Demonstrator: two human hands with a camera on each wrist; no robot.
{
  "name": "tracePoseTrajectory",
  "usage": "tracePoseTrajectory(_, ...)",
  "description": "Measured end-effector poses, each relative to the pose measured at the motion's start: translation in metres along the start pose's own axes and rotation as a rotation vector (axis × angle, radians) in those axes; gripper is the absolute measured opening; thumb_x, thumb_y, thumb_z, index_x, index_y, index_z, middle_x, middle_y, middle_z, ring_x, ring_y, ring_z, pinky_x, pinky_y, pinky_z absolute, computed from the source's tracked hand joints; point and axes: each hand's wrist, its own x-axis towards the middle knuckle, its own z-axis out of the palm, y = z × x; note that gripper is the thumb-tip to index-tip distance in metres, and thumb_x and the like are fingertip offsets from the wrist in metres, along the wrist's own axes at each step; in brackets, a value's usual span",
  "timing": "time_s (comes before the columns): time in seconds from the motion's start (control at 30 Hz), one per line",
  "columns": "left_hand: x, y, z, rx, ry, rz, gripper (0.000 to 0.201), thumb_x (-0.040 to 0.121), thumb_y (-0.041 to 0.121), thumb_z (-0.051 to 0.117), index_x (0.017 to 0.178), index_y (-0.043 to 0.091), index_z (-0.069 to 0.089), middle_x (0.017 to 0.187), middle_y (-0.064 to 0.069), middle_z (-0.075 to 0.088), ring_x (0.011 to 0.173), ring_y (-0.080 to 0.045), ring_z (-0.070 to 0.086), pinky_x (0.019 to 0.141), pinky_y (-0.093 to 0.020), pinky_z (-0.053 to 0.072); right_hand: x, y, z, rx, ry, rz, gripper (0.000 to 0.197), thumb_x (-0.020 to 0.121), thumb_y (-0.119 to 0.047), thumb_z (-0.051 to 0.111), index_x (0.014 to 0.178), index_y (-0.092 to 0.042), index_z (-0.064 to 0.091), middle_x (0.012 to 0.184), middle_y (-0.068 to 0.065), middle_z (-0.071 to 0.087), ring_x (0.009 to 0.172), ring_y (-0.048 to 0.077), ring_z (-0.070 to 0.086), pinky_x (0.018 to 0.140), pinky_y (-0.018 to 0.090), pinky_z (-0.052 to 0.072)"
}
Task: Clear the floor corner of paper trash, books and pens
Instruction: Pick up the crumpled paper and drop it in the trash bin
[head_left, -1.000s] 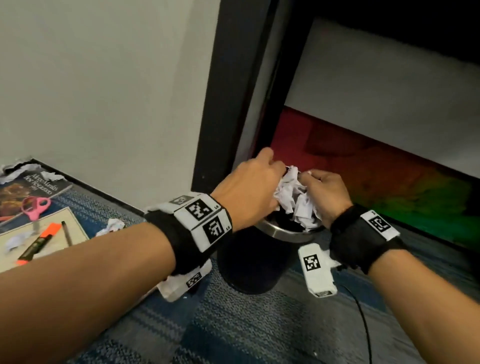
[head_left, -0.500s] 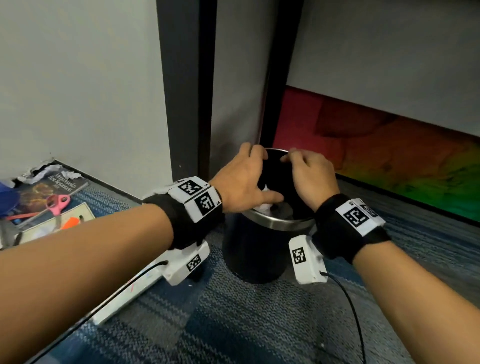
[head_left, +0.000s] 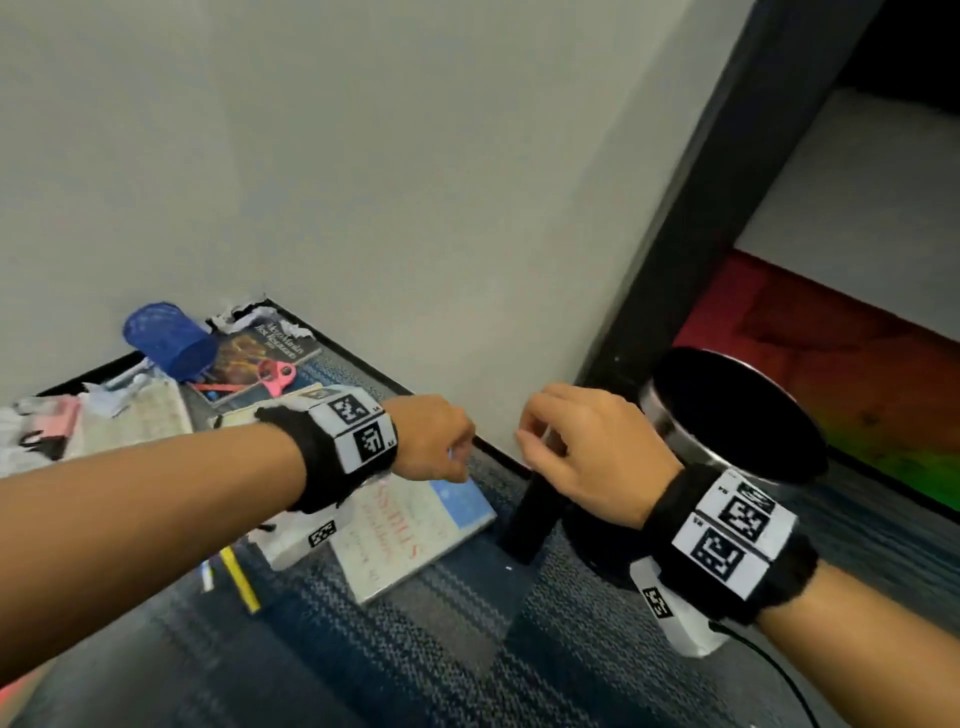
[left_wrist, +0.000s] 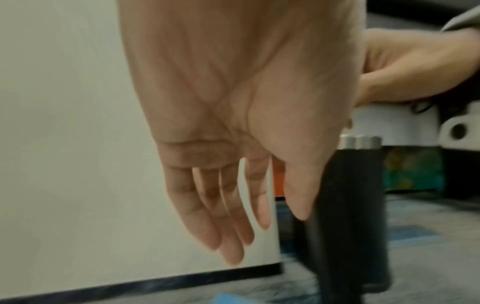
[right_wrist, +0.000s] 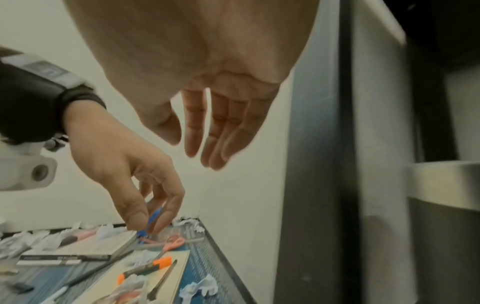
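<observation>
Both hands hover empty between the bin and the corner mess. My left hand (head_left: 457, 452) hangs with relaxed fingers (left_wrist: 233, 242) above a pale book (head_left: 410, 535). My right hand (head_left: 530, 436) is open too, its fingers (right_wrist: 218, 144) loose, just left of the black bin (head_left: 737, 415) with a steel rim (right_wrist: 441, 179). In the corner lie a dark book (head_left: 260, 353), pink scissors (head_left: 278, 374), a tipped blue mesh cup (head_left: 171, 338), torn paper (head_left: 244, 317) and a yellow pencil (head_left: 240, 579). An orange highlighter (right_wrist: 145, 269) lies on a beige pad (right_wrist: 166, 288).
A black post (head_left: 691, 249) stands between wall and bin. A second thick book (right_wrist: 78, 248) and crumpled paper (right_wrist: 200, 286) lie on the blue carpet (head_left: 415, 649). The white wall (head_left: 363, 182) bounds the corner. A cable (head_left: 769, 660) trails from my right wrist.
Both hands let the crumpled paper go into the bin and drew back left, now empty. The view swung left toward the corner clutter.
</observation>
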Motion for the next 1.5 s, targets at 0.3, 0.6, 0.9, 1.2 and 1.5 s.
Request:
tracePoseTrajectory(0.3, -0.073, -0.220, 0.058, 0.044, -0.126, -0.462, 0.027, 0.081, 0.031, 0.059, 0.100, 0.012, 0.061, 0.103, -0.013, 0.068, 0.089, -0.028, 0.067, 0.080, -0.036, 0.056, 0.128, -0.088, 0.067, -0.251, -0.740, 0.080, 0.042, 0.093, -0.051, 0.048, 0.102, -0.012, 0.063, 0.097, 0.009, 0.068, 0.088, 0.027, 0.062, 0.076, 0.035, 0.049)
tracePoseTrajectory(0.6, -0.088, -0.260, 0.101, -0.126, -0.092, -0.466, 0.042, 0.092, 0.036, 0.056, 0.126, 0.013, 0.046, 0.122, -0.013, 0.058, 0.106, -0.032, 0.058, 0.084, -0.037, 0.048, 0.173, -0.111, 0.134, -0.190, -0.727, 0.096, 0.031, 0.091, -0.042, 0.054, 0.107, -0.016, 0.060, 0.107, 0.007, 0.066, 0.094, 0.026, 0.061, 0.075, 0.031, 0.046)
tracePoseTrajectory(0.9, -0.046, -0.248, 0.116, -0.204, 0.007, -0.368, 0.050, 0.098, 0.034, 0.050, 0.145, 0.024, 0.034, 0.144, -0.017, 0.036, 0.118, -0.035, 0.053, 0.085, -0.033, 0.044, 0.165, -0.071, 0.241, -0.127, -0.868, 0.079, 0.070, 0.089, -0.044, 0.056, 0.147, -0.033, 0.018, 0.146, 0.016, 0.025, 0.122, 0.039, 0.046, 0.099, 0.049, 0.044)
tracePoseTrajectory(1.2, 0.014, -0.242, 0.152, -0.208, -0.140, -0.223, 0.037, 0.094, 0.032, 0.057, 0.126, 0.013, 0.051, 0.127, -0.013, 0.040, 0.098, -0.036, 0.060, 0.079, -0.038, 0.049, 0.170, -0.035, 0.287, 0.198, -0.515, 0.037, 0.018, 0.089, -0.013, 0.055, 0.106, -0.006, 0.055, 0.108, 0.013, 0.050, 0.089, 0.035, 0.055, 0.076, 0.042, 0.046)
tracePoseTrajectory(1.5, 0.018, -0.282, 0.139, -0.199, 0.211, -0.618, 0.043, 0.097, 0.037, 0.049, 0.126, 0.006, 0.044, 0.130, -0.010, 0.039, 0.115, -0.029, 0.049, 0.089, -0.038, 0.045, 0.220, 0.001, 0.322, -0.201, -0.597, 0.278, 0.073, 0.086, -0.066, 0.008, 0.134, -0.023, 0.043, 0.122, 0.013, 0.044, 0.105, 0.033, 0.047, 0.077, 0.037, 0.040)
